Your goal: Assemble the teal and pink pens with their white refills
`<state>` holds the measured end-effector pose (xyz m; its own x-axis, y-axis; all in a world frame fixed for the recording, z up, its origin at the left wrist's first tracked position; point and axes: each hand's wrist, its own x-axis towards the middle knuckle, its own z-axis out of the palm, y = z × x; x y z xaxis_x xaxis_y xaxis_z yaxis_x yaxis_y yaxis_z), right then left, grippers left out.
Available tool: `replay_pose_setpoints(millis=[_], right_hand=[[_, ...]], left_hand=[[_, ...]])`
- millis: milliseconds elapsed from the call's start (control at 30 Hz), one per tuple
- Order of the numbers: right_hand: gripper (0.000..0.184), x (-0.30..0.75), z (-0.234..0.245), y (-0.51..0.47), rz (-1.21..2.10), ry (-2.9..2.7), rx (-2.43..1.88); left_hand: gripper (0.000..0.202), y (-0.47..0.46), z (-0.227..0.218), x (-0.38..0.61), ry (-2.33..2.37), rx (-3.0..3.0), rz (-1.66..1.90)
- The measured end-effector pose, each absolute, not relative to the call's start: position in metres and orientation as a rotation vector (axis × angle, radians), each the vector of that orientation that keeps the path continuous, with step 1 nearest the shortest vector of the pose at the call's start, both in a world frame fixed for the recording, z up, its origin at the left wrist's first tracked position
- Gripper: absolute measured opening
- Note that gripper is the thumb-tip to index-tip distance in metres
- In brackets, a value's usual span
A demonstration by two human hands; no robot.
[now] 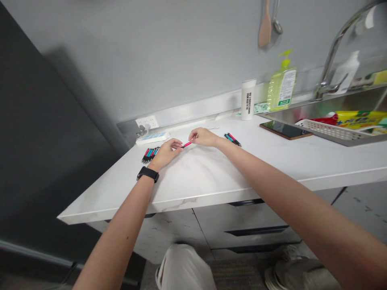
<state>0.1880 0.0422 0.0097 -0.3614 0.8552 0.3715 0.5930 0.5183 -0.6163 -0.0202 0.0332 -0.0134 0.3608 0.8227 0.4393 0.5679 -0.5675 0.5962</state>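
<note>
Near three o'clock on the white marble tabletop (pixel 199 177), a smartphone (pixel 284 130) lies flat, just beside a steel sink (pixel 305 110), and a white plastic basket (pixel 332 131) sits at the sink's rim. At two o'clock stand a white bottle (pixel 248 99), a green soap pump bottle (pixel 282 84) and a chrome faucet (pixel 332 60). A wooden spatula (pixel 265 30) hangs on the wall at one o'clock. At nine o'clock lies a power strip (pixel 152 138), under a wall socket (pixel 147 122).
</note>
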Motion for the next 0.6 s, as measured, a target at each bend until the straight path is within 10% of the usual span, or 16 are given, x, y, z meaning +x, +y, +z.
replay_pose_setpoints(millis=[600], right_hand=[[0.026, 0.183, 0.014, 0.039, 1.023, -1.601, -0.867]], left_hand=[[0.041, 0.02, -0.008, -0.013, 0.999, 1.799, 1.053]])
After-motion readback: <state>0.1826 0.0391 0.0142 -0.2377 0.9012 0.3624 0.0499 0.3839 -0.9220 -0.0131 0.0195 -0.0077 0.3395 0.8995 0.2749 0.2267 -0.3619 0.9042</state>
